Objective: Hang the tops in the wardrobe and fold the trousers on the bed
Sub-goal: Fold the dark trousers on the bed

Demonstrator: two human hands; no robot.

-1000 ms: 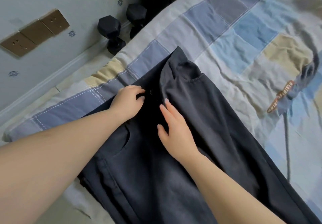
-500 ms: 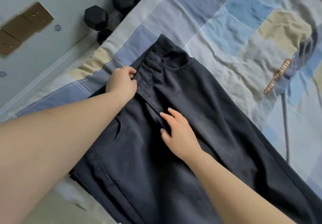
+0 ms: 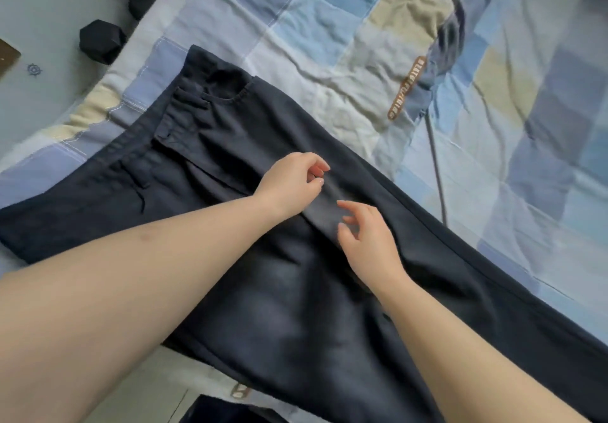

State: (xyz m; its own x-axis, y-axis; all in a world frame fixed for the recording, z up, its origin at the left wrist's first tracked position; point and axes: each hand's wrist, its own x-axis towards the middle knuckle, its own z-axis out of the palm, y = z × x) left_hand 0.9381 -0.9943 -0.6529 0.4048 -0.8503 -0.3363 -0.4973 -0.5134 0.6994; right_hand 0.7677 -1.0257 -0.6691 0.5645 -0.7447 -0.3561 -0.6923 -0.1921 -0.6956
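Note:
Dark navy trousers (image 3: 269, 291) lie spread flat on the bed, waistband (image 3: 197, 100) toward the upper left and legs running off to the lower right. My left hand (image 3: 292, 182) is over the upper leg, fingers curled, fingertips and thumb pinching the top of a raised crease in the cloth. Just below it, my right hand (image 3: 368, 241) has loosely curled, spread fingers, with the fingertips at the same crease. A dark garment with a brown printed strap (image 3: 406, 90) lies crumpled on the bed at the upper right.
The bed has a patchwork cover (image 3: 329, 21) of blue, grey and beige squares. Black dumbbells (image 3: 102, 40) stand on the floor against the wall at the upper left. Some dark cloth (image 3: 214, 411) shows at the bottom edge, beside the bed.
Both hands left the waistband and moved down the trousers to a crease on the upper leg. The waistband flap now lies flat.

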